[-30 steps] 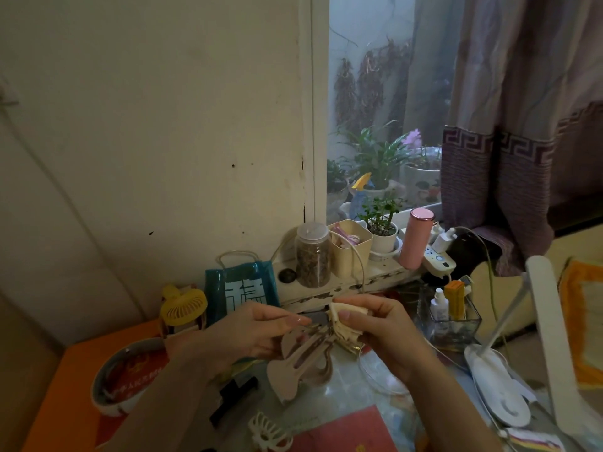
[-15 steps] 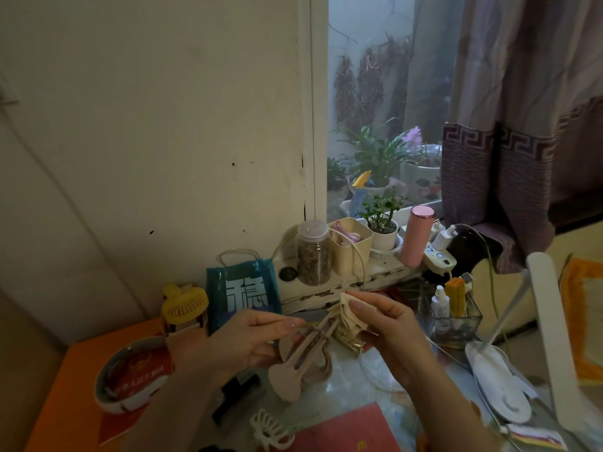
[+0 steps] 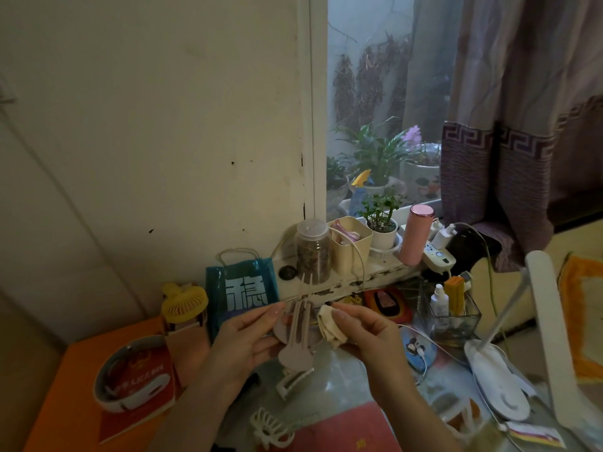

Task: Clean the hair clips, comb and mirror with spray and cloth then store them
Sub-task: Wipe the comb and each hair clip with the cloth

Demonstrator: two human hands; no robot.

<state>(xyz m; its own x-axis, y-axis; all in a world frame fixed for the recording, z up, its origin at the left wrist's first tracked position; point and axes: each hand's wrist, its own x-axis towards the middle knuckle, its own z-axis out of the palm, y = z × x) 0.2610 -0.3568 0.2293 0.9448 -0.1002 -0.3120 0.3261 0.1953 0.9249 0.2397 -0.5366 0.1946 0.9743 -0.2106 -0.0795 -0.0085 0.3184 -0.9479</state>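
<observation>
The left hand [image 3: 241, 340] fingers [image 3: 261, 318] are pinching a beige hair clip [image 3: 297, 334] above the surface [image 3: 342, 380]; the right hand [image 3: 368, 334] is pinching a cloth [image 3: 329, 324] beside it. Behind, a jar [image 3: 312, 252] is holding brown bits and a clear box [image 3: 448, 313] is holding bottles.

Red sheet [image 3: 342, 432] cut off below, perhaps paper

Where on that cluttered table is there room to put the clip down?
One bare patch of glass top lies between the white claw clip and the round cartoon mirror. The orange surface left of the white neck fan is free. The windowsill is crowded.
</observation>
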